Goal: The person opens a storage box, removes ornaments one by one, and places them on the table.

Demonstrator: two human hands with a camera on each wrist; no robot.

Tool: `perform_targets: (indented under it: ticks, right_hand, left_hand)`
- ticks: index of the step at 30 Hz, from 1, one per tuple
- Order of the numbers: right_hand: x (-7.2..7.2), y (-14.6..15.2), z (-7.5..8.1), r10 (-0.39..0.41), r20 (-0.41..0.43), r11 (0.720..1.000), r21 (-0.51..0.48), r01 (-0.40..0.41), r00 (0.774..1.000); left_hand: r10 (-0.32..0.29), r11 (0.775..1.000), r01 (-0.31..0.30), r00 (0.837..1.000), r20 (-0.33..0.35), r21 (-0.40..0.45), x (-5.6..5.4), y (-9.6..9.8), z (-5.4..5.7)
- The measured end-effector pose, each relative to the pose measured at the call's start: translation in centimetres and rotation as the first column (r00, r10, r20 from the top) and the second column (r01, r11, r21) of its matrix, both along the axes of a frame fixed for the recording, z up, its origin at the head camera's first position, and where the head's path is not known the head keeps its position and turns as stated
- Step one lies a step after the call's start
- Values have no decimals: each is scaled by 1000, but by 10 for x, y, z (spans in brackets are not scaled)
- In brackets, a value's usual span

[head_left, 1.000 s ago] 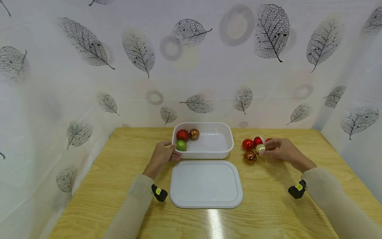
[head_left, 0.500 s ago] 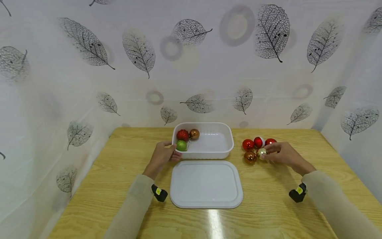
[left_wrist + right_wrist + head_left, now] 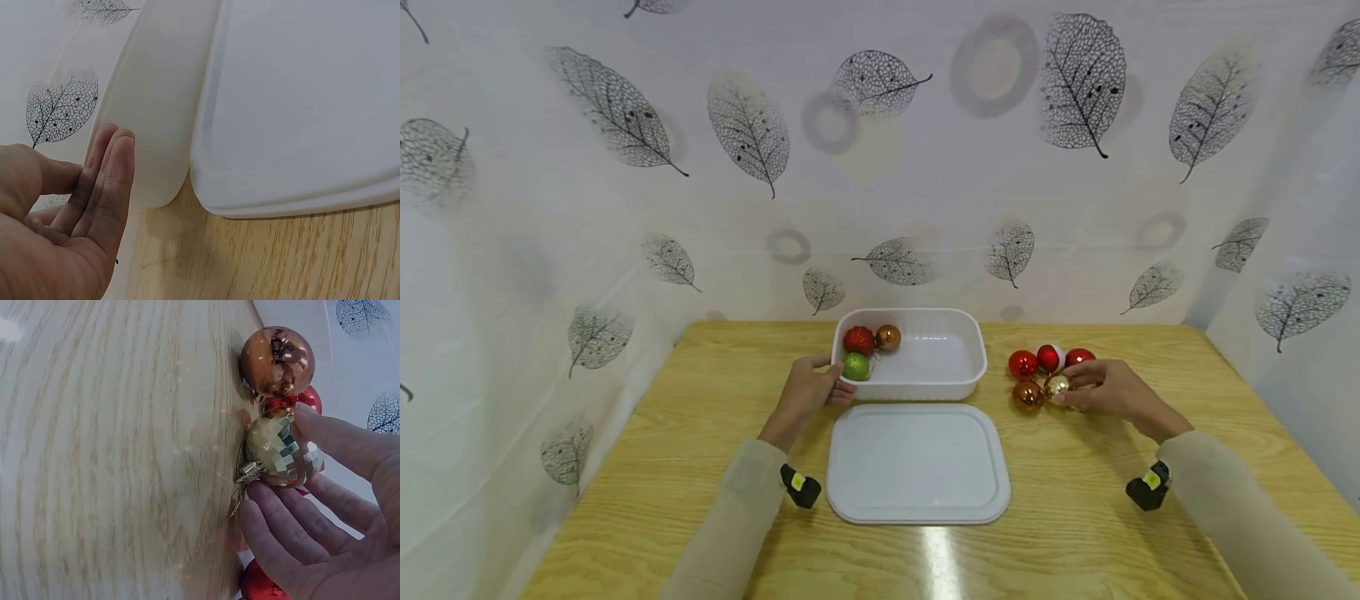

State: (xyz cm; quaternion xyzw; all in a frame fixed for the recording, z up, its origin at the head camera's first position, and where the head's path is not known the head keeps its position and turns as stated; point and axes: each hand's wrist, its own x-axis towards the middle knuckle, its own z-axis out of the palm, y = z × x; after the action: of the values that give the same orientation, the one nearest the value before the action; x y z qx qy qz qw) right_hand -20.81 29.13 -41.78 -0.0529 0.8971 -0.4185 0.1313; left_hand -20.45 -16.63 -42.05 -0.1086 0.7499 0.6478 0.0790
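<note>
In the head view my left hand [image 3: 808, 389] holds the left end of the white plastic box [image 3: 940, 389], its thumb at the rim and its fingers along the outer wall. Inside, at the left, lie a red bauble [image 3: 859, 340], a copper bauble [image 3: 888, 337] and a green glitter bauble [image 3: 856, 367]. To the right of the box my right hand [image 3: 1108, 390] pinches a gold mirrored bauble [image 3: 281, 450] between thumb and fingers, low at the table. Its cap and cord point toward the table in the right wrist view.
Beside the gold bauble sit a copper bauble [image 3: 1028, 396], a red bauble [image 3: 1022, 364], a red and white bauble [image 3: 1049, 358] and another red bauble [image 3: 1080, 357]. A white lid [image 3: 919, 464] lies flat in front of the box. Leaf-patterned cloth [image 3: 925, 208] hangs behind the table.
My right hand has shifted slightly toward me with the gold bauble, and the red bauble behind it shows more fully. The left hand and the box stay where they were.
</note>
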Motion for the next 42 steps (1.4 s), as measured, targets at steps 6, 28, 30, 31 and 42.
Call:
perform_targets:
  ticks: [6,28,30,31,42]
  right_hand:
    - [1,2,5,15,16,999,-43,-15,1000]
    - [-15,-12,50,58,-80,997,61,-53,995]
    - [-17,-20,56,59,-78,997,58,-54,995]
    - [-19,-24,59,60,-77,997,55,-56,995]
    - [-37,-83,73,130,-103,992,12,-129,986]
  left_hand:
    - [-1,1000,1,1000,-8,11,0,-1,-1]
    - [1,999,-1,1000,-4,39,0,0,2]
    - [-2,999,2,1000,-7,39,0,0,2]
    - [-2,999,2,1000,-7,41,0,0,2]
    - [-3,999,3,1000,1,41,-2,0,0]
